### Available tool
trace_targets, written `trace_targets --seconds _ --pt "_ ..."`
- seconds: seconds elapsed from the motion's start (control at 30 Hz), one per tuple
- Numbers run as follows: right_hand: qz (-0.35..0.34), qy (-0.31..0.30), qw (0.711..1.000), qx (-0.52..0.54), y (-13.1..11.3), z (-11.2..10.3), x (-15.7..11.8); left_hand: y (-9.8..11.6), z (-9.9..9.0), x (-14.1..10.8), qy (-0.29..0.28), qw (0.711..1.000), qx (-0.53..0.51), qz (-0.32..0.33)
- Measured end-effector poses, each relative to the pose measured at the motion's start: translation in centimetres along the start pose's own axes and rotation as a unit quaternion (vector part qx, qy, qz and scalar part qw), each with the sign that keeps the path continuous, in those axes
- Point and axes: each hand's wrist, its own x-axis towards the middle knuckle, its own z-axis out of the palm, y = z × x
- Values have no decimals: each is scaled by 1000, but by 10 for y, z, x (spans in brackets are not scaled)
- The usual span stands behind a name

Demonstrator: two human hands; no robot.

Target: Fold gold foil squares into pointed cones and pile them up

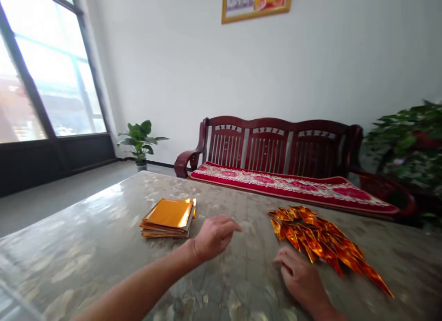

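Note:
My left hand point(216, 237) is raised over the table just right of a stack of square gold foil sheets point(167, 214). Its fingers are curled in, with the index finger reaching toward the right, and no object shows in it. Low on the right, my right hand point(303, 280) has its fingers bent close together, also with nothing visible in them. Close by that hand, on its far right side, lies a heap of folded, pointed orange-gold foil pieces point(319, 238). The two hands are apart from each other.
The table point(113, 247) has a glossy, patterned grey top. Beyond its far edge stands a dark red wooden bench point(265, 148) with a red floral cushion point(290, 182). A potted plant point(138, 139) is at the back left, leafy foliage point(407, 141) at the right.

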Motion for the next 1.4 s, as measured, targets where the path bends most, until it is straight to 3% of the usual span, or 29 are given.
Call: trace_targets --seconds 0.1,0.23,0.33,0.47,0.73,1.4 --pt "-7 0 1000 -9 6 5 -3 -21 -43 -11 39 976 97 -192" --pt "-3 -18 1000 -5 10 10 -3 -43 -80 -31 44 937 167 -305" --pt "8 -22 1000 3 11 11 -3 -48 -80 -44 9 914 192 -358" --pt "-4 -13 1000 -1 11 11 -3 -50 -66 -53 -33 890 207 -404" --pt "6 -26 1000 -5 15 14 -10 -66 -63 -56 -52 871 191 -451" --pt "62 -44 997 16 11 13 -9 -100 -76 -82 -21 920 56 -388"
